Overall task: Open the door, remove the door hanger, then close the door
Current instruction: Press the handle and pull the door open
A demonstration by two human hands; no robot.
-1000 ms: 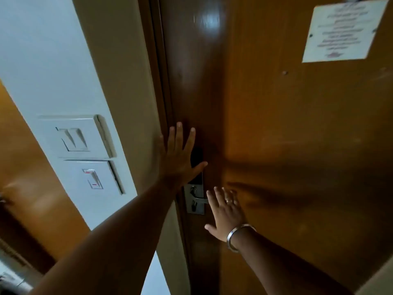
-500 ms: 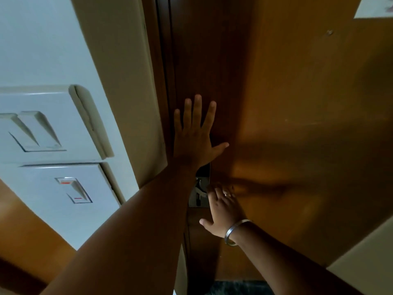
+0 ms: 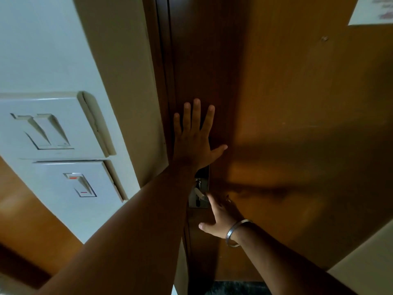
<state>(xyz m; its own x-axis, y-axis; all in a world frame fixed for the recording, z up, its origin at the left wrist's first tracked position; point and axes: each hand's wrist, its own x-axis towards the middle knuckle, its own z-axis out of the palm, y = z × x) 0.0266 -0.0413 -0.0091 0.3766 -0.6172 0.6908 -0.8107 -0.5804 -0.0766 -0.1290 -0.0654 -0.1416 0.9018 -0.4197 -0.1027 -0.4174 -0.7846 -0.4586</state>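
The brown wooden door (image 3: 297, 103) stands shut against its dark frame (image 3: 163, 60). My left hand (image 3: 194, 141) lies flat on the door near its latch edge, fingers spread and pointing up, holding nothing. Just below it is the metal lock plate with the door handle (image 3: 200, 193). My right hand (image 3: 221, 216), with a steel bangle on the wrist, rests on the handle's lever. Its fingers are stretched over the lever and its thumb is held apart. No door hanger is in view.
Two white switch plates (image 3: 49, 128) (image 3: 78, 184) sit on the pale wall left of the frame. A printed notice (image 3: 374, 9) is fixed to the door at top right. A strip of dark floor (image 3: 234, 288) shows at the bottom.
The camera has moved closer and tilted down. My left hand has shifted right, from the frame edge onto the door. My right hand stays at the handle.
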